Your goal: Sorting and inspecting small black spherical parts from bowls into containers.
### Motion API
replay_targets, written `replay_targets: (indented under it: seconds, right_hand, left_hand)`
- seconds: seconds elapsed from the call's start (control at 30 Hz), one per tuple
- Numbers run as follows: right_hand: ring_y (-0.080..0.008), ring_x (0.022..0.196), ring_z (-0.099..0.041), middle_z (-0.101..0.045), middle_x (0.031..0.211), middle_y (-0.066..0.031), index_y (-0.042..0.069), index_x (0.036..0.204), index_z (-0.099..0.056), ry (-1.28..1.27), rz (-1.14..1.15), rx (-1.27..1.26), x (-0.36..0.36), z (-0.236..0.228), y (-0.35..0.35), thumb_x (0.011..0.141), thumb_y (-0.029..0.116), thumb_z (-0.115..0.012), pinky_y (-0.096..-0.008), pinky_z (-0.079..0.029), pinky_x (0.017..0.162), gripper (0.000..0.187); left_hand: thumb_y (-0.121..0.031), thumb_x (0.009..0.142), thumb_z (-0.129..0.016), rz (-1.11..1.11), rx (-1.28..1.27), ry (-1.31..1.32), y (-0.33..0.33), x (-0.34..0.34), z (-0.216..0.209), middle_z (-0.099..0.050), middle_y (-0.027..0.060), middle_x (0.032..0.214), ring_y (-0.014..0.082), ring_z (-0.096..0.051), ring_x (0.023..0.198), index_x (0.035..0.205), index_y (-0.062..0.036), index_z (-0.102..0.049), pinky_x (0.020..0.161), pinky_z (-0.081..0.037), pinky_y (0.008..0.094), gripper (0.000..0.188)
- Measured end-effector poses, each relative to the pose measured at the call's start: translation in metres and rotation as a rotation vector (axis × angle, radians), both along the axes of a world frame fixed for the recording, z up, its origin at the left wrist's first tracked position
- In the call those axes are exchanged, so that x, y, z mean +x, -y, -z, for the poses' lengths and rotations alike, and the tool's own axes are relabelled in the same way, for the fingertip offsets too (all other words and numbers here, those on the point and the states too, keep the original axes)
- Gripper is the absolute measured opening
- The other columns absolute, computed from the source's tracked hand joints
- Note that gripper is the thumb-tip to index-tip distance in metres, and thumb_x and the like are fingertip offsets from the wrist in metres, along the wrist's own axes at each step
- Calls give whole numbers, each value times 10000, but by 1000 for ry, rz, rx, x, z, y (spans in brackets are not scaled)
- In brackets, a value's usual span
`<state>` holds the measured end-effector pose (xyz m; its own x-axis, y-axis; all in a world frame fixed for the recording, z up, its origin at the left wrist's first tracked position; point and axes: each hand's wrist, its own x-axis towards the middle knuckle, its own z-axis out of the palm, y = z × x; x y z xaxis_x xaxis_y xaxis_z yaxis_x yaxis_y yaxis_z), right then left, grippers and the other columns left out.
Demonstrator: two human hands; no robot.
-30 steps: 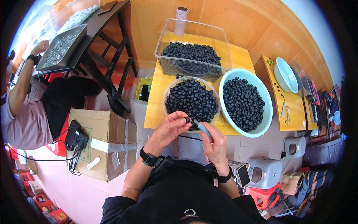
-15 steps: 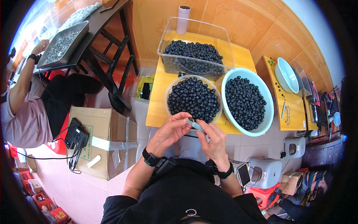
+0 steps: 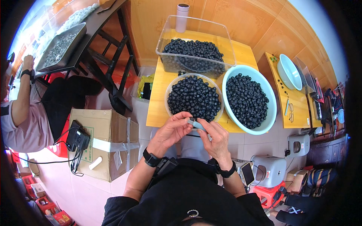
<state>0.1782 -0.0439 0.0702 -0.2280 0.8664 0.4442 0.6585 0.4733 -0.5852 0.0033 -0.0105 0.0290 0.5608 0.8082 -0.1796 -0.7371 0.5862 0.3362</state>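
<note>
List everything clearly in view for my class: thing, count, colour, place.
table: 1, yellow, centre
box: 1, clear, table's rear
tub: 1, clear, before box
basins: 2, pale blue, beside tub; side table
round pieces: uncountable, dark, in box, tub, nearer basin
bottle: 1, lilac, behind box
carton: 1, brown, left floor
tray: 1, grey, left table
co-worker: 1, lilac top, far left
stool-like units: 2, grey, right floor
smaller clutter: uncounted, mixed, edges
tool: 1, pale blue, before tub
left hand: 1, bare, pinching dark piece
right hand: 1, bare, gripping tool
</note>
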Motion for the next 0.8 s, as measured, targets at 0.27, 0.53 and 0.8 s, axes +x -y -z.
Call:
replay_targets:
  seconds: [0.27, 0.53, 0.8]
  right_hand:
    - [-231, 559, -515, -490, 632, -74, 43, 1049, -624, -2, 6, -22, 1, 0, -1, 743, 75, -679, -343, -417, 508, 313]
    - [-246, 575, -547, -548, 665, -87, 32, 1041, -633, -26, 84, -26, 7, 22, -10, 770, 87, -661, -346, -436, 523, 278]
    - [-83, 597, -526, -640, 780, -87, -12, 1017, -639, -329, 150, -233, 15, 14, -13, 800, 60, -629, -221, -422, 534, 229]
  left_hand:
    - [-49, 851, -606, -7, -19, -11, 0, 0, 1, -626, 48, 878, 121, -619, 775, 1001, -40, -582, 700, -527, 236, 153]
    - [-55, 852, -603, 55, 54, 31, 3, -6, 1, -619, 79, 912, 126, -605, 762, 1005, -37, -584, 695, -515, 235, 155]
    - [-46, 848, -608, 15, 1, 4, 3, -11, -5, -631, 80, 906, 124, -621, 747, 996, -50, -587, 683, -529, 223, 149]
